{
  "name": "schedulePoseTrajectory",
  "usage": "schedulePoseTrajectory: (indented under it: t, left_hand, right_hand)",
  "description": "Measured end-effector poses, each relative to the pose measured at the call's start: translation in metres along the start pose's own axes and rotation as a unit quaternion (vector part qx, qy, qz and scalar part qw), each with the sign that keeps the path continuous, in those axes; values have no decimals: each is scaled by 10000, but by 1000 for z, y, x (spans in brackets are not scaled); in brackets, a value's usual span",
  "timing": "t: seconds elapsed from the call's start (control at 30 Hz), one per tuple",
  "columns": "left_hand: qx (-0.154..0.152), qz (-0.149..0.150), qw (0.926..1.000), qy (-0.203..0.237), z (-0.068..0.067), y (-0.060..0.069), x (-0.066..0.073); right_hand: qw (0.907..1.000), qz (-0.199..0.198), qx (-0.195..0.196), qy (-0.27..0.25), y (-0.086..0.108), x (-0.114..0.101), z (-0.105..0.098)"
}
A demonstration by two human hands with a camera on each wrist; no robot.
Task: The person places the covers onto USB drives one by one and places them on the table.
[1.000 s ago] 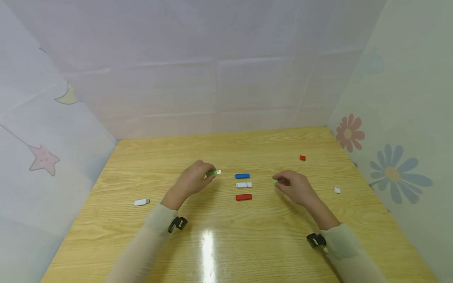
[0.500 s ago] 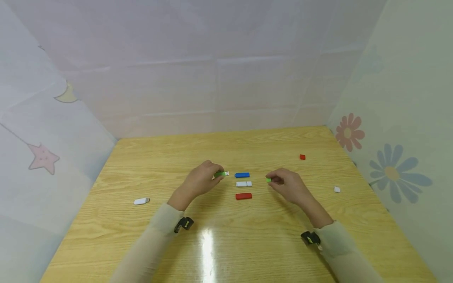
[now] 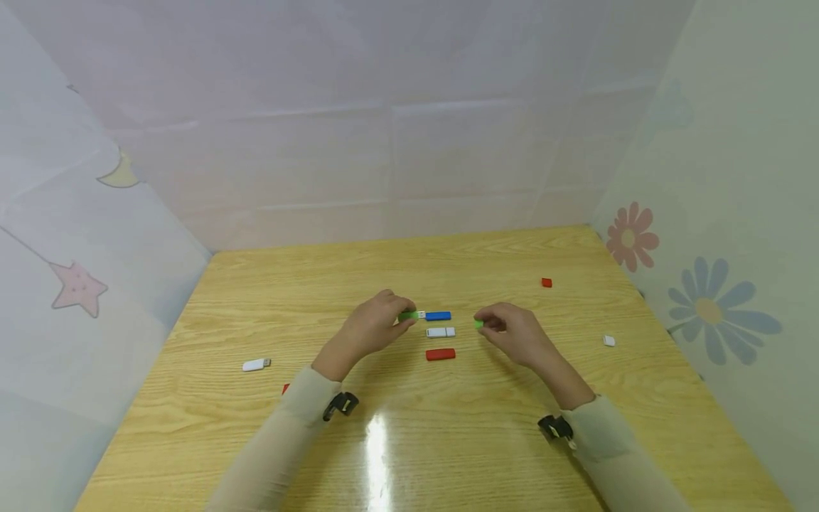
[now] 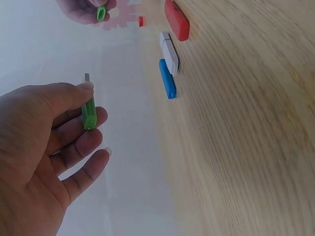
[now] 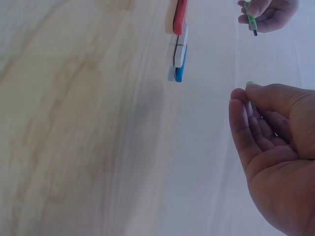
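Observation:
My left hand (image 3: 373, 326) pinches a green USB stick (image 4: 89, 112) between thumb and fingers, its bare metal plug pointing toward the right hand. Across from it, my right hand (image 3: 514, 333) pinches a small green cap (image 4: 101, 13), whose hollow end shows in the left wrist view. A gap separates plug and cap. Both hands are above the table. Between them lie a blue USB stick (image 3: 438, 316), a white USB stick (image 3: 441, 332) and a red USB stick (image 3: 441, 354), lined up in a column.
An uncapped white USB stick (image 3: 257, 365) lies at left on the wooden table (image 3: 486, 441). A red piece (image 3: 286, 388) shows partly behind the left forearm. At right are a red cap (image 3: 547, 282) and a white cap (image 3: 609, 340). Patterned cloth walls (image 3: 409, 163) border the table.
Both hands have moved toward each other, the left one rightward with the green USB stick, the right one leftward with the cap. The red piece by the left forearm has come into view.

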State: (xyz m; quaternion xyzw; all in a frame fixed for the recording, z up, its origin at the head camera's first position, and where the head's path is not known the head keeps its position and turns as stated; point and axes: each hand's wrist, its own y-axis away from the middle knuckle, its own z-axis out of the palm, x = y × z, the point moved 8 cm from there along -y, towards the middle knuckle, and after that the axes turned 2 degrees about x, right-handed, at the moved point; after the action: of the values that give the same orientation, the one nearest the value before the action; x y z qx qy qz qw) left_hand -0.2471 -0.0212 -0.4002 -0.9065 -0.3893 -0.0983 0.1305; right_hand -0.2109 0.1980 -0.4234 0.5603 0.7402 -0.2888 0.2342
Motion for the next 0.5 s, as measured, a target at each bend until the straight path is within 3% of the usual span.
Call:
schedulePoseTrajectory:
  t: [0.5]
  left_hand:
    - [-20,164,9998,86,7,-5,9]
  right_hand:
    - [9999,-146,5,-27,-4,-8,4]
